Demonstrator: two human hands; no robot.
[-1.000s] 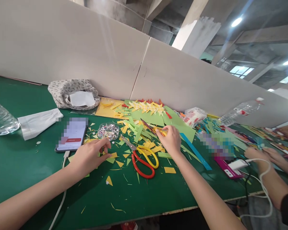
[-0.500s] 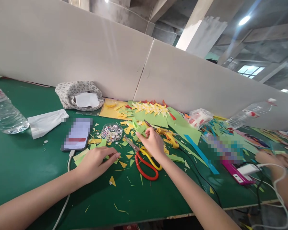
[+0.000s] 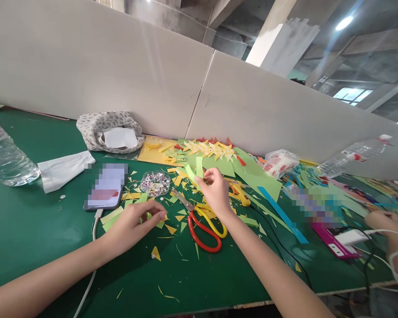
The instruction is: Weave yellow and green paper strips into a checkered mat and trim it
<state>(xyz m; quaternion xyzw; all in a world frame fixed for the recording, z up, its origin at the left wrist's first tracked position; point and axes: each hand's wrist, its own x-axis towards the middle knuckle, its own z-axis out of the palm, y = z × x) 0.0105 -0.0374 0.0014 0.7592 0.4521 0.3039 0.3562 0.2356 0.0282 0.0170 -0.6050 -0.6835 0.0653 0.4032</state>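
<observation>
Between the thumb and fingers of my right hand are light green paper strips, raised above the scraps with their ends spread apart. My left hand rests low over the table, thumb against fingertips; what it pinches, if anything, I cannot make out. Scissors with one red and one yellow handle lie between the hands, blades pointing away to the left. Behind them is a clear round case of small beads or wiggle eyes. A yellow glue gun lies just right of my right hand.
Left are a phone on a white cable, a tissue, a water bottle and a cloth pouch. Yellow paper stars lie behind. A blue strip, magenta power strip and another person's hands are at right.
My right hand has moved left from beside the glue gun to the green scraps and lifted paper strips. My left hand's fingers have closed together. The view has shifted slightly.
</observation>
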